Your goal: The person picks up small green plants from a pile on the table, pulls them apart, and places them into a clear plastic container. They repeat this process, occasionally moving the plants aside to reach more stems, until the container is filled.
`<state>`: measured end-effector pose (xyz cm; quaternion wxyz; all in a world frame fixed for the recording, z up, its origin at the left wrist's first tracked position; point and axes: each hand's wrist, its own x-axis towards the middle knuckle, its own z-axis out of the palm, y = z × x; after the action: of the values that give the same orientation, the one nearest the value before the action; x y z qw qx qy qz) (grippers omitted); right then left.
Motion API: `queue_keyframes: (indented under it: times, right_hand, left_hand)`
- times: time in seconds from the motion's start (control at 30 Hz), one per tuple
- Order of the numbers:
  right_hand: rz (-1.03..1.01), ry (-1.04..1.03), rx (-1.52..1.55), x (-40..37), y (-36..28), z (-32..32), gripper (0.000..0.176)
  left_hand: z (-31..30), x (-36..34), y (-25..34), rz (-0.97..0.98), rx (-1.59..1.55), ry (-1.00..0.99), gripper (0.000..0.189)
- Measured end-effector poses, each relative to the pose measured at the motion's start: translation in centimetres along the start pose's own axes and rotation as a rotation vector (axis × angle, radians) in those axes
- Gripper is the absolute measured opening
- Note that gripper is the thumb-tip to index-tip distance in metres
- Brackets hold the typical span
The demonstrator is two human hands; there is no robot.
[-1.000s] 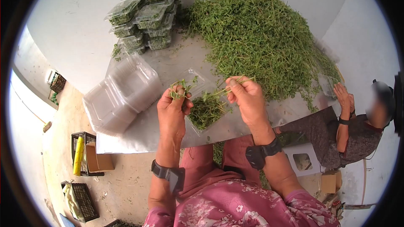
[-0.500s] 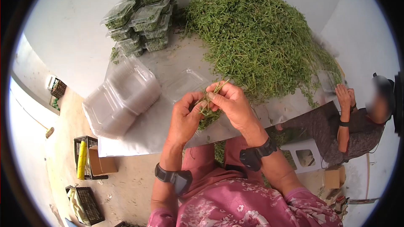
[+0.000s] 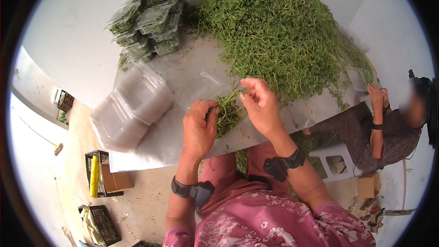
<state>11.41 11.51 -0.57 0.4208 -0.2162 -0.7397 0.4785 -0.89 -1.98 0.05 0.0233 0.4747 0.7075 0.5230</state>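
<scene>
My left hand (image 3: 200, 126) is closed on a small bunch of leafy green stems (image 3: 227, 118), which sticks out to the right from its thumb and fingers. To the right of the bunch is my right hand (image 3: 263, 107), thumb and index finger apart, with no stem clearly visible between them. Both hands are over the front part of the table (image 3: 171, 148). Just beyond them lies an open clear plastic container (image 3: 201, 87). Behind and to the right rises a large heap of the same greens (image 3: 279, 36).
Nested clear plastic containers (image 3: 132, 103) stand at the table's left. Filled, lidded boxes (image 3: 153, 20) are stacked at the back left. Black crates (image 3: 107, 224) and a cardboard box (image 3: 116, 178) sit on the floor. Another person (image 3: 379, 132) works at the right edge, beside a white stool (image 3: 336, 162).
My right hand has moved away from my left, to the right, and its fingers have parted. The left hand keeps the greens, now more in view. The camera view has shifted slightly.
</scene>
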Motion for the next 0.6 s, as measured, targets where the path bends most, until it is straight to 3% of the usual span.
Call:
queue_keyframes:
  times: [0.07, 0.17, 0.37, 0.6]
  right_hand:
    - [-0.183, 0.034, -0.201, 0.2, -1.9, -0.4, 0.031]
    - [-0.353, -0.094, -0.287, 0.4, -1.9, -0.8, 0.034]
    - [-0.259, -0.309, -0.327, 1.0, -1.5, -2.0, 0.021]
    - [-0.375, -0.412, -0.436, 1.7, -2.5, -3.2, 0.015]
  left_hand:
    - [0.2, 0.0, -0.2, 0.021, -0.046, 0.035, 0.010]
    - [0.1, 0.1, -0.2, 0.023, -0.100, 0.056, 0.009]
    - [-0.6, 0.3, 0.1, -0.031, -0.147, 0.050, 0.007]
    - [-1.3, 0.9, -0.2, -0.034, -0.150, 0.045, 0.006]
